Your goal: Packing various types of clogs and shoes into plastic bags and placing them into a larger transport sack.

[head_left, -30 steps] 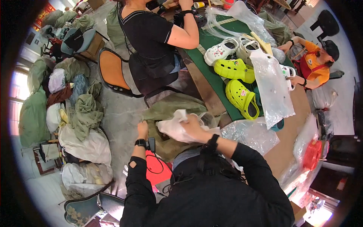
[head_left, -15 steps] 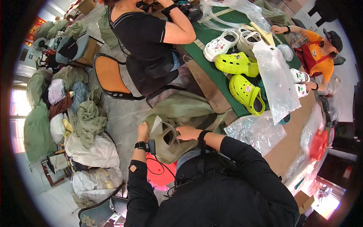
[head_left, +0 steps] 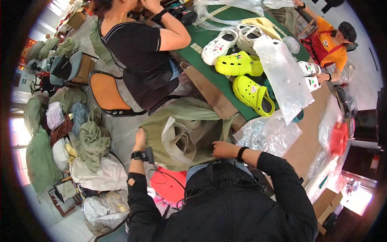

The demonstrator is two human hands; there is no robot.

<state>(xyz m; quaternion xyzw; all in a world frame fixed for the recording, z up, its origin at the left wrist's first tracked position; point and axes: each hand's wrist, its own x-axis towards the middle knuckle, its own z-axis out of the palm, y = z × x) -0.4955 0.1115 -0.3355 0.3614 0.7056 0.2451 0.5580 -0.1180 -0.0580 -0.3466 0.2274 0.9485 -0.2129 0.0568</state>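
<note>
Olive-green sack (head_left: 193, 105), gaping upward near the centre of the view; clock hours read from its mouth. Toward eight o'clock, well apart, slumped heap of cloth bundles (head_left: 96, 172), soft and creased. At nine, left hand (head_left: 140, 139), with fingers closed on the sack's rim, probably to keep the limp, slightly sheer weave from sagging shut. Near seven, red seat (head_left: 166, 183), smooth and rounded. Within the sack, white plastic bag (head_left: 168, 138), thin, milky, crimped into upright folds; seems propped by the cloth around it, with contents too shadowed to make out. At four, right hand (head_left: 225, 149), with fingers curled at the near rim, seemingly to spread the mouth against the left; cannot tell a firm grip from a mere touch. Toward one and two, on green tabletop (head_left: 219, 85), yellow-green clogs (head_left: 238, 65), moulded, bulbous, pierced with round holes, apparently grouped for easy reach. At three, clear plastic bag (head_left: 269, 132), glossy and wrinkled. Toward two, frosted plastic sheet (head_left: 284, 78), draped beside the clogs.
</note>
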